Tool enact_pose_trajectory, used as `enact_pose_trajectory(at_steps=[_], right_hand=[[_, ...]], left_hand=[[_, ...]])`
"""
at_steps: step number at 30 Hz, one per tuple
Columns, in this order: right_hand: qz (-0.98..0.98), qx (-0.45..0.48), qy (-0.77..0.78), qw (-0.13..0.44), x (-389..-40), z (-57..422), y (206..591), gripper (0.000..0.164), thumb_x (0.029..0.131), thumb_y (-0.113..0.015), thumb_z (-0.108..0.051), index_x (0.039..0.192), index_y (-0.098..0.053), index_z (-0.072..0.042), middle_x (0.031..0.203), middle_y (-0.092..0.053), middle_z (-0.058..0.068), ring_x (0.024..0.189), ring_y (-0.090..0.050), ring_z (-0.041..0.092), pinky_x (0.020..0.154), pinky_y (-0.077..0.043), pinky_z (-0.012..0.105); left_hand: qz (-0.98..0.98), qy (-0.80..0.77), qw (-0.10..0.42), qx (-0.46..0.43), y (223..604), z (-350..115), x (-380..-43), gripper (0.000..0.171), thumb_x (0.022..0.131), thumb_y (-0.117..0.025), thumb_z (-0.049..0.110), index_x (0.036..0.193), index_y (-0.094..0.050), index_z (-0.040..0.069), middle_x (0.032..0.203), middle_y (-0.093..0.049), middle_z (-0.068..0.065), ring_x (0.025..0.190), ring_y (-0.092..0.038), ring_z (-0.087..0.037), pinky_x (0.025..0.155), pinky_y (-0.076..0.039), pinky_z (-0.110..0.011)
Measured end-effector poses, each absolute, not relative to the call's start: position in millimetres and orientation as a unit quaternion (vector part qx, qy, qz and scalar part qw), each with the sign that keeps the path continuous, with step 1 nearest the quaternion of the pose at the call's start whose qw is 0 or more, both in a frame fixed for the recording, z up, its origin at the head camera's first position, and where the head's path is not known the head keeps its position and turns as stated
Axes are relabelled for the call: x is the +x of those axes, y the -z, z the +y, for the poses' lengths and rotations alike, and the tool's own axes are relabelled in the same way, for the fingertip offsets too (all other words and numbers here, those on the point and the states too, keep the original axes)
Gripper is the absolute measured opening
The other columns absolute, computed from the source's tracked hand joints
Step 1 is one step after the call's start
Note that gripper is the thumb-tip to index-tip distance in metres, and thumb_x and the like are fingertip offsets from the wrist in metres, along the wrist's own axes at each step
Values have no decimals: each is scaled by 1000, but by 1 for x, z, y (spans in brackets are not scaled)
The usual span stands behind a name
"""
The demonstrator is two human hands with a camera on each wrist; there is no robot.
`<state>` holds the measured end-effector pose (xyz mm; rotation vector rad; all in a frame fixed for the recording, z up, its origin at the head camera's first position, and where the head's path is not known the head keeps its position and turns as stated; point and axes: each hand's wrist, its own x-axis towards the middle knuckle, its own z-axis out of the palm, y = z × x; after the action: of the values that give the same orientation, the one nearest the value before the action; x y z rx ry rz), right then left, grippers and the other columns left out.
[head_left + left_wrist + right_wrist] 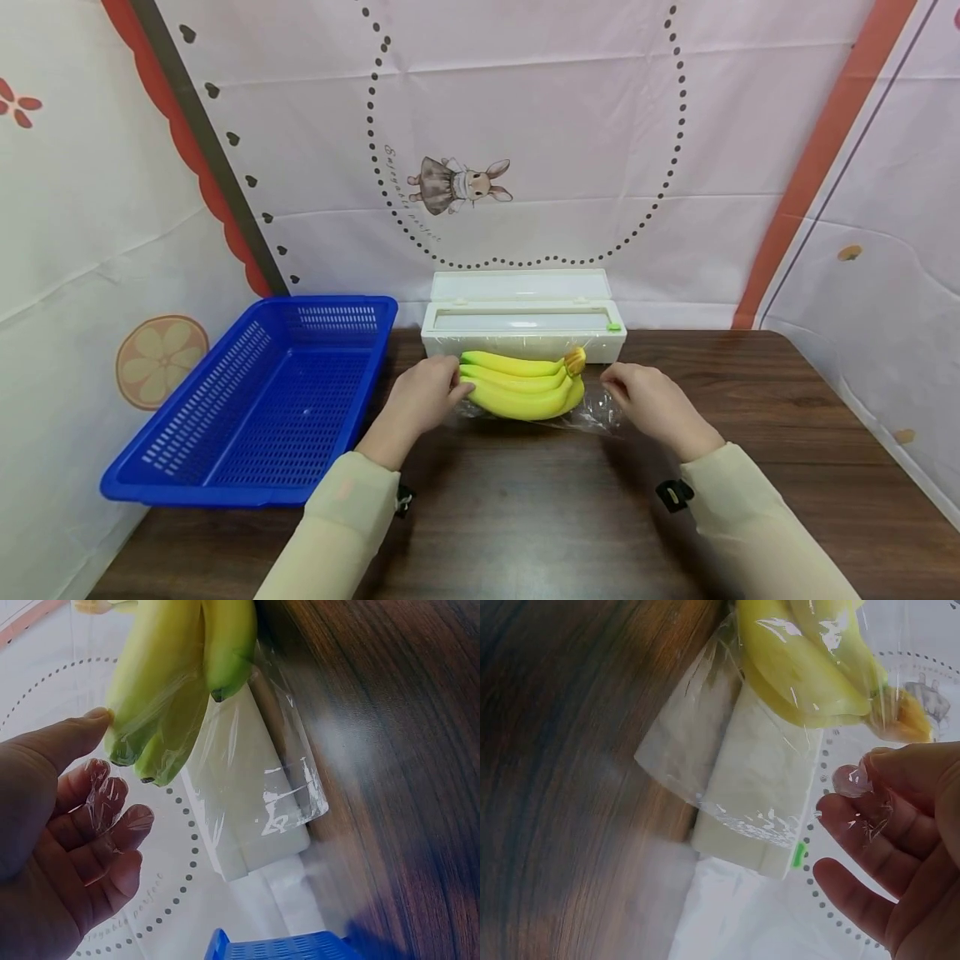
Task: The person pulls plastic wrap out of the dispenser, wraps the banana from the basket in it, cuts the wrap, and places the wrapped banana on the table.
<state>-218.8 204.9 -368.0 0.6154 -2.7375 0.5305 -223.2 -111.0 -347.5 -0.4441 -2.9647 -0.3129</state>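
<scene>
A bunch of yellow bananas (517,392) with green tips lies in front of a white cling film box (450,343) with its lid raised. Clear cling film (596,412) spreads around the bunch and, in both wrist views, crosses over the fruit. My left hand (427,390) is at the green tips, with crumpled film caught at its curled fingers and its thumb (79,735) beside a banana. On the stem side, my right hand (651,398) pinches gathered film between thumb and fingers (855,780).
To the left stands a blue plastic basket (258,497) with slotted walls. The dark wooden table (525,517) meets a printed cloth (562,125) hung behind and at both sides. A small green piece (613,327) sits at the box's right end.
</scene>
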Motion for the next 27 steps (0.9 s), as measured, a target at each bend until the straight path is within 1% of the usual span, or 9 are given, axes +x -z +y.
enact_pose_trajectory(at_steps=[5,9,14,18,21,24,27], right_hand=[[-949,212,-193,131,-225,205,370,11,91,-61,-10,96,-69,-5,87,-69,5,71,-59,13,65,-50,35],[-950,210,-200,117,-229,205,370,13,91,-60,-11,97,-68,-4,85,-69,4,66,-54,10,63,-47,32],[-953,196,-211,92,-233,203,370,15,91,-60,-12,100,-68,-3,84,-68,4,63,-50,10,61,-44,30],[-954,193,-215,79,-237,202,371,16,92,-59,-13,102,-68,-3,84,-67,4,62,-50,10,60,-44,31],[-955,194,-213,78,-239,201,373,17,92,-59,-13,102,-68,-3,85,-68,5,64,-51,10,61,-45,31],[-955,192,-214,75,-241,201,374,17,92,-59,-14,101,-68,-3,83,-67,4,63,-51,10,60,-45,31],[-954,190,-219,71,-242,201,374,16,92,-59,-14,100,-68,-4,79,-65,3,61,-50,10,59,-43,30]], left_hand=[[-981,128,44,-136,346,-110,-227,30,89,-64,40,77,-53,14,71,-51,0,61,-48,-14,53,-38,-26],[-979,158,31,-129,345,-112,-229,29,89,-63,38,78,-52,14,73,-50,-2,62,-48,-15,53,-37,-28],[-976,176,33,-123,346,-113,-232,25,90,-59,32,75,-50,13,73,-48,-4,63,-46,-17,52,-35,-28],[-975,181,50,-120,349,-113,-232,20,88,-58,27,77,-50,13,74,-48,-3,64,-46,-17,53,-35,-28],[-973,173,79,-128,353,-111,-232,15,87,-58,24,81,-53,11,76,-52,-2,65,-48,-17,55,-39,-30],[-972,152,114,-140,356,-108,-230,14,86,-58,23,87,-57,9,81,-57,-3,69,-52,-17,61,-46,-33],[-969,142,140,-147,358,-107,-228,16,86,-58,22,93,-60,8,87,-63,-5,75,-58,-20,68,-49,-39]])
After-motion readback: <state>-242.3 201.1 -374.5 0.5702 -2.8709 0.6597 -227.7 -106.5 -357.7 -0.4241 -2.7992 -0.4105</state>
